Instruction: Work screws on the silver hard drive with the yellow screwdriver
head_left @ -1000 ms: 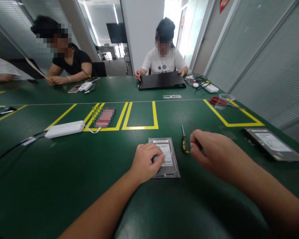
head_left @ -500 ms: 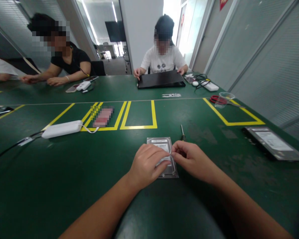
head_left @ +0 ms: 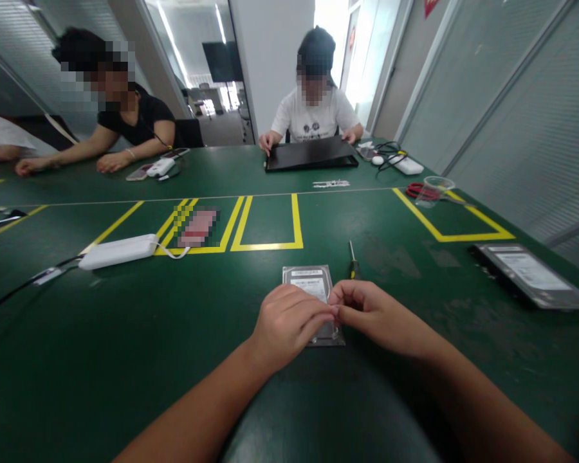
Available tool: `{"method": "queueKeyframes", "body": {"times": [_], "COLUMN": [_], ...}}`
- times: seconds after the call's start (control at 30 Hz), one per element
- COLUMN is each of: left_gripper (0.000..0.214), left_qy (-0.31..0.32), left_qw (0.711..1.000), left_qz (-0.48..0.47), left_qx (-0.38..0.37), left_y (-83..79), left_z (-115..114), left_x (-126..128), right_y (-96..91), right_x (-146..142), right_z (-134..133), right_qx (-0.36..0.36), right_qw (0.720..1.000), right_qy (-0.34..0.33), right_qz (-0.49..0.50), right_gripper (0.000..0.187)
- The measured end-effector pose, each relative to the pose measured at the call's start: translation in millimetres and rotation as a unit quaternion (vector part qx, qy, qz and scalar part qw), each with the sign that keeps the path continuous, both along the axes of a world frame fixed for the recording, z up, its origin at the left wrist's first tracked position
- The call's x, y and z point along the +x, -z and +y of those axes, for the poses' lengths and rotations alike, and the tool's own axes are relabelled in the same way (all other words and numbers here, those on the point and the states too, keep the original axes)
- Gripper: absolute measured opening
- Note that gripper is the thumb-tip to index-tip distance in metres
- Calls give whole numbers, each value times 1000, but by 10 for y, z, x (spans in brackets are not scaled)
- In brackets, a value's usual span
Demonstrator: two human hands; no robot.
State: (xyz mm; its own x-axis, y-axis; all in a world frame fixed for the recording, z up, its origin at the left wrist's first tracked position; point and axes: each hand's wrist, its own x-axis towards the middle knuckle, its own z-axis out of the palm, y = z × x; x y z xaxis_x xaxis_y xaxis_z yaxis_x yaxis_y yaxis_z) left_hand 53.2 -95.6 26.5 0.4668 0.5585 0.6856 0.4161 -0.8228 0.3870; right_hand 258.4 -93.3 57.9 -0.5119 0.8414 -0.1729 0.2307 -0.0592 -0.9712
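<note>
A silver hard drive (head_left: 309,281) with a white label lies flat on the green table (head_left: 125,334) in front of me. My left hand (head_left: 289,325) rests over its near half, fingers curled and pinched. My right hand (head_left: 371,315) meets it fingertip to fingertip above the drive, also pinched; what sits between the fingertips is too small to make out. A small screwdriver (head_left: 352,257) lies just right of the drive, its handle hidden behind my right hand.
A white power adapter (head_left: 118,251) with cable lies left. Yellow tape boxes (head_left: 270,225) mark the table. A second drive (head_left: 531,273) lies far right, a clear cup (head_left: 437,188) and red item behind it. Two people sit across; one holds a black laptop (head_left: 311,154).
My right hand has left the screwdriver's side and come left to meet my left hand over the drive; both hands now pinch together at the fingertips.
</note>
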Motion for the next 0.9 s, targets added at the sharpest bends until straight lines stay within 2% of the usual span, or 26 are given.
{"method": "queueKeyframes", "body": {"times": [0.23, 0.47, 0.6, 0.73, 0.83, 0.9], "left_gripper": [3, 7, 10, 17, 16, 9], "left_qy": [4, 3, -11, -29, -51, -71], "left_qw": [1000, 999, 998, 995, 996, 996], "left_qz": [-21, -1, 12, 10, -10, -30], "left_qx": [-5, 37, 68, 92, 72, 48], "left_y": [2, -2, 10, 38, 32, 16], "left_z": [-7, -19, -14, 4, 11, 15], "left_x": [43, 44, 40, 44, 64, 81], "right_y": [26, 66, 77, 6, -55, -65], "right_x": [53, 60, 53, 55, 70, 83], "right_z": [28, 34, 32, 21, 4, -8], "right_qx": [-64, -98, -69, -29, 38, 128], "right_qw": [994, 989, 993, 995, 998, 989], "right_qy": [-24, 15, 33, 43, 27, 40], "right_qz": [81, 112, 95, 82, 36, -64], "right_gripper": [33, 33, 31, 26, 23, 21]}}
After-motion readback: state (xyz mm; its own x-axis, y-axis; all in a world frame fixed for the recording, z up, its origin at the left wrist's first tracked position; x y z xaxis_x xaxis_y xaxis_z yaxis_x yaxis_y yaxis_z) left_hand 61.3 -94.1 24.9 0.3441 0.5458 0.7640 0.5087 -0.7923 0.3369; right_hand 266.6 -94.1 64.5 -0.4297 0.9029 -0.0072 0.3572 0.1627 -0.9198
